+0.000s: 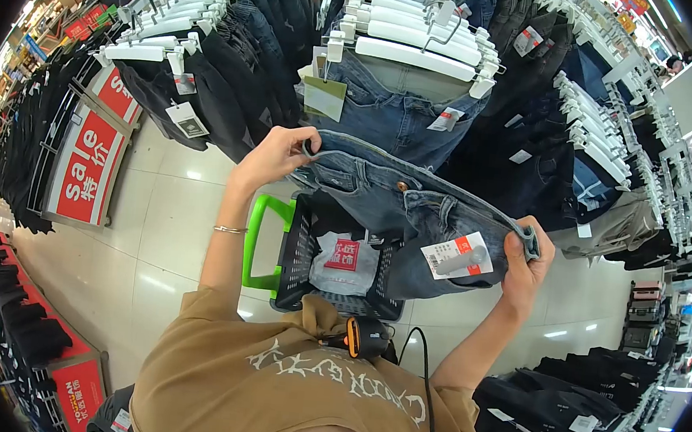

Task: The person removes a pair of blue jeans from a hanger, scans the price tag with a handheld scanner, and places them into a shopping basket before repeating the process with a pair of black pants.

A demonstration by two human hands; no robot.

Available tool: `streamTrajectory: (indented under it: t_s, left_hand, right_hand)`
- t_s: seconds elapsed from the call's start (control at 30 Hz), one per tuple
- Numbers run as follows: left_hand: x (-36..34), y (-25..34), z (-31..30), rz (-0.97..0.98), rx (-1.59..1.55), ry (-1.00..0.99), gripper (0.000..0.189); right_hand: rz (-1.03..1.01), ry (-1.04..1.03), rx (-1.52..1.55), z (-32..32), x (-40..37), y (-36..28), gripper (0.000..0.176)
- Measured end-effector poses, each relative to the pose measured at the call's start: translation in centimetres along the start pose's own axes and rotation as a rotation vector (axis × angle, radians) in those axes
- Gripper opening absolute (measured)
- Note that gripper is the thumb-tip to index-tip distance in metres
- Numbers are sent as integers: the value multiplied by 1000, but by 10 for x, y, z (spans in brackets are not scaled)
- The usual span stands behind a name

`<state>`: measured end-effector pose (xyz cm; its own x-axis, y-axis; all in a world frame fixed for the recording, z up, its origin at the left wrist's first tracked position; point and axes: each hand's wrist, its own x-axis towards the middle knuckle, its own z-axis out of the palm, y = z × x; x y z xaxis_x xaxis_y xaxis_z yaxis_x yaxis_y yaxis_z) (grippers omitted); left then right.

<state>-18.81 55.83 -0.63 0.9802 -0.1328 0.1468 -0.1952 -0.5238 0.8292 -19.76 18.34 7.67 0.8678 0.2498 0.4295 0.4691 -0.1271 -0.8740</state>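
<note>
A pair of blue jeans (381,190) is stretched out by its waistband in front of me. My left hand (287,152) grips one end of the waistband. The other end is pinched in my right hand (526,260), thumb toward me. A white and orange price tag (456,256) hangs on the front of the jeans near my right hand. Below the jeans, partly covered by them, stands a black basket (298,249) with a green handle (253,245). Light grey folded clothing (348,280) with a red label lies in the basket.
Jeans on white hangers (413,57) hang just beyond my hands. Dark trousers (234,83) hang at the upper left, and more hangers (596,135) fill the right. Red sale signs (87,165) stand on the left. Dark folded clothes (551,407) lie at the lower right.
</note>
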Motion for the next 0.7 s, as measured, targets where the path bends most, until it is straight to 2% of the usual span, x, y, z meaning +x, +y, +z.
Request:
streamTrajectory:
  t_s: [0.07, 0.13, 0.2, 0.3, 0.4, 0.47, 0.53, 0.57, 0.6, 0.67, 0.7]
  left_hand:
    - [0, -5, 4, 73, -58, 25, 13]
    - [1, -11, 9, 81, -72, 51, 13]
    - [0, -11, 14, 88, -80, 81, 16]
    - [0, -12, 20, 68, -100, 56, 31]
    - [0, -16, 21, 71, 16, -30, 28]
    - [-1, -5, 23, 43, 124, -53, 26]
    - [-3, -1, 26, -103, 161, -85, 25]
    - [-4, 4, 28, -187, 73, -83, 26]
    - [-5, 0, 31, -190, 74, -79, 26]
    - [-3, -12, 39, -13, 48, 53, 21]
    - [-4, -7, 37, -14, 49, 57, 21]
  right_hand:
    - [-24, 23, -24, 0, 0, 0, 25]
    - [-41, 32, -37, -1, -2, -2, 23]
    - [-45, 31, -42, -1, -2, -3, 23]
    - [-51, 44, -61, 2, -3, -6, 22]
    - [-50, 50, -91, 5, -3, -7, 20]
    - [-51, 44, -104, 7, -2, -6, 19]
    - [-45, 9, -96, 10, -3, -5, 18]
    - [-45, 5, -93, 11, -3, -5, 18]
    - [-59, 3, -119, 13, -3, -6, 17]
    - [-75, -3, -142, 13, -2, -7, 17]
    - [-87, -2, -149, 14, -2, -9, 16]
